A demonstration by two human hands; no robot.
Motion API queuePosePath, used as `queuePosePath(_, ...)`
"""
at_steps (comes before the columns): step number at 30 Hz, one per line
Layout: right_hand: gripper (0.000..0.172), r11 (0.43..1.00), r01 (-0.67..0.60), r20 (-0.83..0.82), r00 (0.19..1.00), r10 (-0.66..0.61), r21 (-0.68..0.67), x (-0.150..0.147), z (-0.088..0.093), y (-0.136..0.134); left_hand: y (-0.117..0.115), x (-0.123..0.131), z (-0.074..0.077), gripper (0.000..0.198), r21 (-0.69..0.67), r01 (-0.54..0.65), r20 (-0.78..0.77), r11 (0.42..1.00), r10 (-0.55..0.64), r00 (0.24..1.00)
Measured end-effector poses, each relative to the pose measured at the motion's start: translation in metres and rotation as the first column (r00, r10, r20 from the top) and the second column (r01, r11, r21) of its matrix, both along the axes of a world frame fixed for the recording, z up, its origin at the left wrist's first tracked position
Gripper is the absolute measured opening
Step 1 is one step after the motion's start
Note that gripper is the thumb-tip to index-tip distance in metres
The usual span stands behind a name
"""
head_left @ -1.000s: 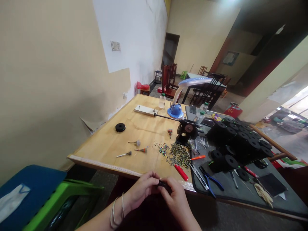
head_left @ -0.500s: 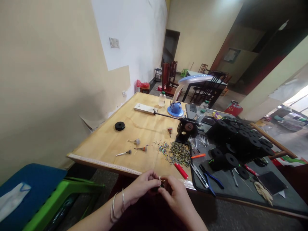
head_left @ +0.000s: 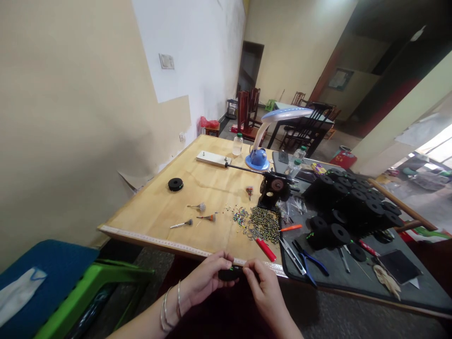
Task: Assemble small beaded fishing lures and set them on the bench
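Just below the table's front edge, my left hand (head_left: 211,277), with bangles on the wrist, is closed on a small black spool (head_left: 230,272) bearing green marks. My right hand (head_left: 260,282) is at the spool's right side, thumb and index finger pinched together; what they pinch is too small to make out. Beyond the hands on the wooden table lie a red tube (head_left: 266,250), a pile of striped beads (head_left: 264,225) and small colourful beads (head_left: 240,217). Another black spool (head_left: 175,184) lies farther left.
A black hand-cranked device (head_left: 270,190) stands behind the beads, near a blue lamp (head_left: 257,159). Brush-like tufts (head_left: 208,217) lie at centre left. Scissors (head_left: 293,257), blue pliers (head_left: 310,263) and many black spools (head_left: 335,200) occupy the grey mat. A green stool (head_left: 81,292) is at left.
My hands have moved slightly apart, the right one to the right. The black spool, mostly hidden between the fingers before, now shows in my left hand.
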State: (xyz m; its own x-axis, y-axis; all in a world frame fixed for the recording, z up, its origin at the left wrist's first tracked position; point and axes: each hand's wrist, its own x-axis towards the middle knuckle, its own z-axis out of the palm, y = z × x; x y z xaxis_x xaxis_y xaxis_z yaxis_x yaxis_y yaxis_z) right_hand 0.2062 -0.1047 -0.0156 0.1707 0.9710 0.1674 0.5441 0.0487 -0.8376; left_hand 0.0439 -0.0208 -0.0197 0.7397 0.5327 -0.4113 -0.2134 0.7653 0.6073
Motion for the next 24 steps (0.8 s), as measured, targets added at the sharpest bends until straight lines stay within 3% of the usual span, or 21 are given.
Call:
queuePosePath(3,0.025,0.996,0.074,-0.101,0.992,-0.069,0.043,-0.008,-0.005,0.001,-0.003,0.001,0.0,0.021,-0.009,-0.058,0.069,0.998,0.059,0.996)
queuePosePath(8,0.028,0.99,0.122,-0.41,0.902,-0.139,-0.069,-0.023,-0.017,0.005,-0.01,0.007,-0.006,0.039,0.077,-0.139,0.096,0.987,0.131,0.987)
queuePosePath(11,0.023,0.987,0.159,-0.316,0.938,-0.142,0.028,-0.025,-0.017,0.006,-0.01,0.007,-0.008,0.04,0.207,-0.143,0.091,0.968,0.127,0.988)
queuePosePath(14,0.013,0.984,0.102,-0.116,0.99,-0.085,0.148,-0.021,-0.011,0.005,-0.005,0.005,-0.004,0.03,0.375,-0.073,-0.04,0.924,0.095,0.995)
queuePosePath(16,0.011,0.984,0.053,-0.05,0.998,-0.045,0.17,-0.017,-0.007,0.003,-0.002,0.002,0.0,0.03,0.419,-0.014,-0.125,0.908,0.073,0.989)
queuePosePath(18,0.012,0.992,0.031,-0.072,0.997,-0.022,0.126,-0.014,-0.005,0.002,0.0,-0.001,0.003,0.035,0.418,0.007,-0.144,0.908,0.059,0.988)
queuePosePath(24,0.03,0.997,0.028,-0.37,0.928,-0.051,-0.068,-0.013,-0.008,0.005,-0.005,-0.001,-0.005,0.044,0.326,-0.057,-0.014,0.944,0.065,0.998)
